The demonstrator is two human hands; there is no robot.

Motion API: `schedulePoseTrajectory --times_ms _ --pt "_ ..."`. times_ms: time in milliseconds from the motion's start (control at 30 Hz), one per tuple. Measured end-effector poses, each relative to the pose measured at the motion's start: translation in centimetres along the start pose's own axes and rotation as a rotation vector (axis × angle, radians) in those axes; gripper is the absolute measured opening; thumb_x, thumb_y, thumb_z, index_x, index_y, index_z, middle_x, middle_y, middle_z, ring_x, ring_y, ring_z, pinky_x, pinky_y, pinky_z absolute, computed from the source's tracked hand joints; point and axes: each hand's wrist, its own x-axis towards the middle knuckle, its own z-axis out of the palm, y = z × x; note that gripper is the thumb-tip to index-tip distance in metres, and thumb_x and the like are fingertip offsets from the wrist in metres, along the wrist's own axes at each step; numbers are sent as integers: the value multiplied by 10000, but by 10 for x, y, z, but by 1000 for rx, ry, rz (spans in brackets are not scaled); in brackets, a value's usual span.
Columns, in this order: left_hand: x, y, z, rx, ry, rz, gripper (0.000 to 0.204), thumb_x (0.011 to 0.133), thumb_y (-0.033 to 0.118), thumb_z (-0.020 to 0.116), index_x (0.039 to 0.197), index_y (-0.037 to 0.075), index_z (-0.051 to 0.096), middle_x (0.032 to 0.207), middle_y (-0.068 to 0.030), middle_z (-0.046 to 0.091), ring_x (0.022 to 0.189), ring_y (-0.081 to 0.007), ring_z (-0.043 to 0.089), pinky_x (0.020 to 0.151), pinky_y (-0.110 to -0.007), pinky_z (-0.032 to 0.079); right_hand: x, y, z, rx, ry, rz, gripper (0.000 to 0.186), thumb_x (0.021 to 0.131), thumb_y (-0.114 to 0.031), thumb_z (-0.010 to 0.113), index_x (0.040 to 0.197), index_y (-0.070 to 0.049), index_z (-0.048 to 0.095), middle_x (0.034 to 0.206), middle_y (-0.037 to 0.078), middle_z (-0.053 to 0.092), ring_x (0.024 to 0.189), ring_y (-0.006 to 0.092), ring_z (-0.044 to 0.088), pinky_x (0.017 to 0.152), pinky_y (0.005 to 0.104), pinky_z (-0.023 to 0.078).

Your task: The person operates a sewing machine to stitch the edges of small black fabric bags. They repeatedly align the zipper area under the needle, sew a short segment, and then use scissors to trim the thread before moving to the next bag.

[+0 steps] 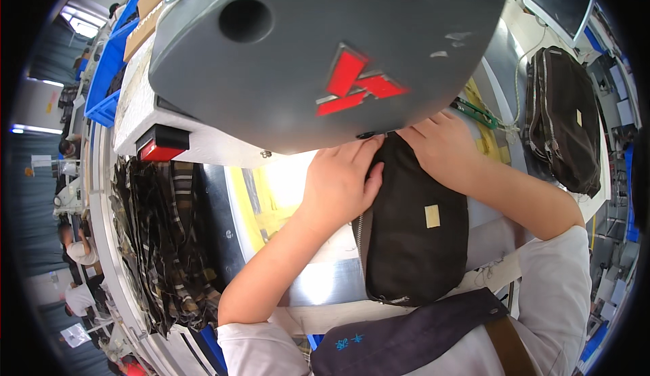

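Observation:
A black zippered bag lies lengthwise on the machine bed in front of me, with a small pale label on it and a zip along its left side. Its far end runs beneath the dark grey head of a sewing machine. My left hand grips the bag's far left edge, thumb on the fabric and fingers closed together. From the right, my right hand holds the far right edge with bent fingers. The machine head hides the needle area and some of the fingertips.
Folded plaid and dark fabric pieces hang in a pile at the left. Another black bag rests at the right, near green-handled thread snips. Blue bins stand at the back left; people work farther off.

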Motion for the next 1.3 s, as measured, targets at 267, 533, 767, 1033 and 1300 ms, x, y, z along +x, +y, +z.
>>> schedulePoseTrajectory --times_ms 267,533,767,1033,1300 --pt "1 -1 10 -38 139 -70 334 770 89 732 1084 27 637 1039 -104 635 859 -267 626 762 -351 518 -5 2 -2 155 38 101 241 750 -66 603 980 -46 672 966 49 603 908 222 594 722 342 516" --pt "-26 33 -35 -501 -424 -501 321 776 60 744 1083 31 654 800 16 548 683 -87 491 630 -248 455 -52 -49 -23 554 6 20 207 753 -53 618 939 -103 694 896 46 636 868 242 624 743 359 521" --pt "-41 22 -41 -740 -562 -378 308 808 52 709 1112 55 659 843 -13 566 729 -109 524 655 -255 440 -58 -8 -45 84 151 239 255 795 -116 652 1050 -101 643 1059 45 606 941 236 607 771 354 521" --pt "-48 16 -35 -1046 -486 -469 252 907 85 640 1145 3 639 993 -18 627 854 -71 546 766 -229 458 -65 49 -43 -228 -41 271 321 756 -55 626 1068 -13 568 1003 70 539 958 243 558 813 345 505" --pt "-49 7 -34 -1055 -575 -559 245 945 125 613 1138 -23 634 891 6 638 802 -45 529 727 -211 450 -21 -12 -63 -48 -171 16 213 831 -179 642 990 -58 571 909 86 555 866 266 574 744 380 466"
